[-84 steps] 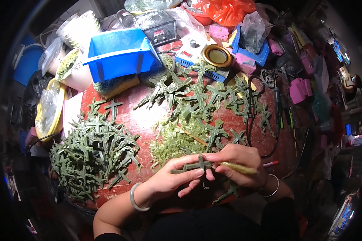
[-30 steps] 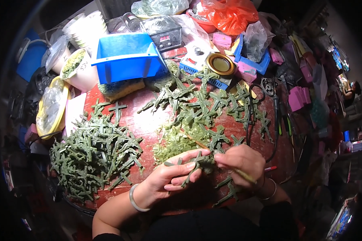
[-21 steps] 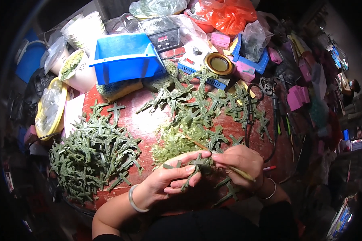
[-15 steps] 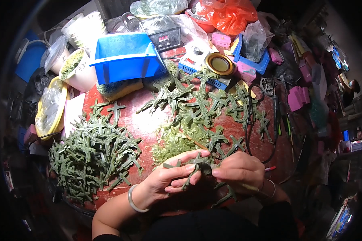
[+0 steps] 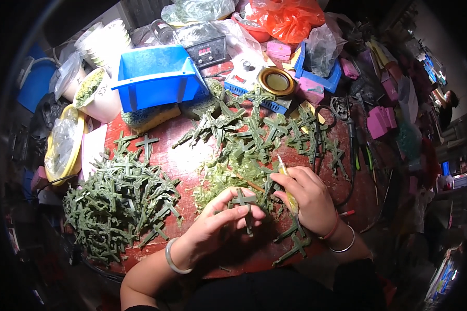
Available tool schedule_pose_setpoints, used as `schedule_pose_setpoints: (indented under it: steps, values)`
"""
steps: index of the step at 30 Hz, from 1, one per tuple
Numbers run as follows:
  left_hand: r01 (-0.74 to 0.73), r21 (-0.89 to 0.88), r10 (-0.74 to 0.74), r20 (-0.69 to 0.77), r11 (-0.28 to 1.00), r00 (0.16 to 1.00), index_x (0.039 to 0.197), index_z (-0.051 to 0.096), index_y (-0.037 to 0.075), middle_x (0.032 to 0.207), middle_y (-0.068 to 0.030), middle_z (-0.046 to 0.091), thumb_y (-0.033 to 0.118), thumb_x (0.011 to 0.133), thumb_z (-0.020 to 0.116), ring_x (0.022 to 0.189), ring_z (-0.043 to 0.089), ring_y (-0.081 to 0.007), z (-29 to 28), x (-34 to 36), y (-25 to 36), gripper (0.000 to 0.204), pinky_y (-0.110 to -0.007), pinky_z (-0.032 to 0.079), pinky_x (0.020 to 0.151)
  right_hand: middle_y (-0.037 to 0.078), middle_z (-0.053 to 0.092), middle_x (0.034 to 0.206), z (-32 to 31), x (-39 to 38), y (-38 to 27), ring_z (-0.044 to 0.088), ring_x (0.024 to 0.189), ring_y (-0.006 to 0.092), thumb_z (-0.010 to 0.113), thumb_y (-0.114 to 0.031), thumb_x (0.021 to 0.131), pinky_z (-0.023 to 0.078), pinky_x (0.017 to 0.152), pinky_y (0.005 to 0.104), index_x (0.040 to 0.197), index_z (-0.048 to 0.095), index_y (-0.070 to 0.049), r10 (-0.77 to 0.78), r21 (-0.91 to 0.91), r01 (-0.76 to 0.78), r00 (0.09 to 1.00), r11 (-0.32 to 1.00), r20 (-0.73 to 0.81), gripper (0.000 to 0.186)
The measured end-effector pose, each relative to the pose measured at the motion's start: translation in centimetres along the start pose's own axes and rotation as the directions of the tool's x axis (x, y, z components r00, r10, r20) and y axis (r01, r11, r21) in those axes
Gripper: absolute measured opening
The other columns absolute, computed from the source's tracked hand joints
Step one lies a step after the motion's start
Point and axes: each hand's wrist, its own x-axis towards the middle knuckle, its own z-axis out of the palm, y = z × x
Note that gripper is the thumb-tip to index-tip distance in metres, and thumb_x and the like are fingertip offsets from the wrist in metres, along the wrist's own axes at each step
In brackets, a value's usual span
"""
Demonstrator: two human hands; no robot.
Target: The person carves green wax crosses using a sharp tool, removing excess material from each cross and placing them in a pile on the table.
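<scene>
Crosses (image 5: 120,203) on red table (image 5: 187,179) — dim room (image 5: 459,67)

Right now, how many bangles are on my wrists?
2: a pale bangle on your left wrist and a silver bangle on your right wrist. Your sleeves could hide more.

- Tabletop (image 5: 167,132): red, surface scuffed and worn, pale glare at centre.
- Left side: dense heap of green crosses (image 5: 119,202), stacked several deep.
- Far centre to right: second spread of crosses (image 5: 233,124), looser and overlapping.
- Centre: pale green shavings (image 5: 218,179), piled against the second spread's near side.
- Near edge, right of centre: small cluster of crosses (image 5: 294,249).
- Far side: yellow sponge (image 5: 163,118); blue-and-white device (image 5: 244,75).
- Right side: red pen (image 5: 347,213), lying flat; dark cable (image 5: 354,176), curved.
</scene>
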Motion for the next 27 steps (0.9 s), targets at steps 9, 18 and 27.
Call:
schedule_pose_setpoints:
  steps: [9, 18, 27]
  values:
    - [0.023, 0.026, -0.024, 0.044, 0.999, 0.999, 0.091, 0.047, 0.009, 0.084, -0.0021, 0.044, 0.01, 0.086, 0.07, 0.069, 0.037, -0.0091, -0.9, -0.4, 0.1, 0.024, -0.02, 0.03, 0.05, 0.011, 0.058, 0.081, 0.2, -0.5, 0.5, 0.059, 0.076, 0.0303, 0.071, -0.002, 0.077, 0.047, 0.068, 0.0391, 0.1, 0.065, -0.004, 0.008, -0.02, -0.008, 1.0, 1.0, 0.003, 0.023]
    - [-0.095, 0.121, 0.096, 0.0, 0.988, 0.995, 0.102, 0.051, 0.008, 0.085, 0.0006, 0.056, 0.007, 0.092, 0.065, 0.061, 0.049, -0.0055, -0.8, -0.2, -0.2, 0.017, -0.019, 0.039, 0.052, 0.01, 0.061, 0.084, -1.2, -0.8, -0.3, 0.062, 0.073, 0.0271, 0.073, 0.004, 0.069, 0.05, 0.064, 0.0349, 0.101, 0.066, -0.005, -0.002, 0.164, 0.006, 1.0, 0.987, -0.025, 0.034]
    - [-0.212, 0.481, 0.222, 0.037, 0.851, 0.974, 0.119, 0.049, 0.003, 0.109, -0.0046, 0.059, -0.002, 0.09, 0.059, 0.097, 0.061, -0.0119, -0.3, -0.5, -0.7, 0.031, -0.029, 0.05, 0.09, 0.011, 0.062, 0.091, -1.0, -1.4, -1.4, 0.065, 0.074, 0.0231, 0.076, 0.005, 0.069, 0.054, 0.061, 0.0316, 0.106, 0.066, -0.007, -0.232, 0.305, 0.254, 0.967, 0.918, -0.108, 0.04]
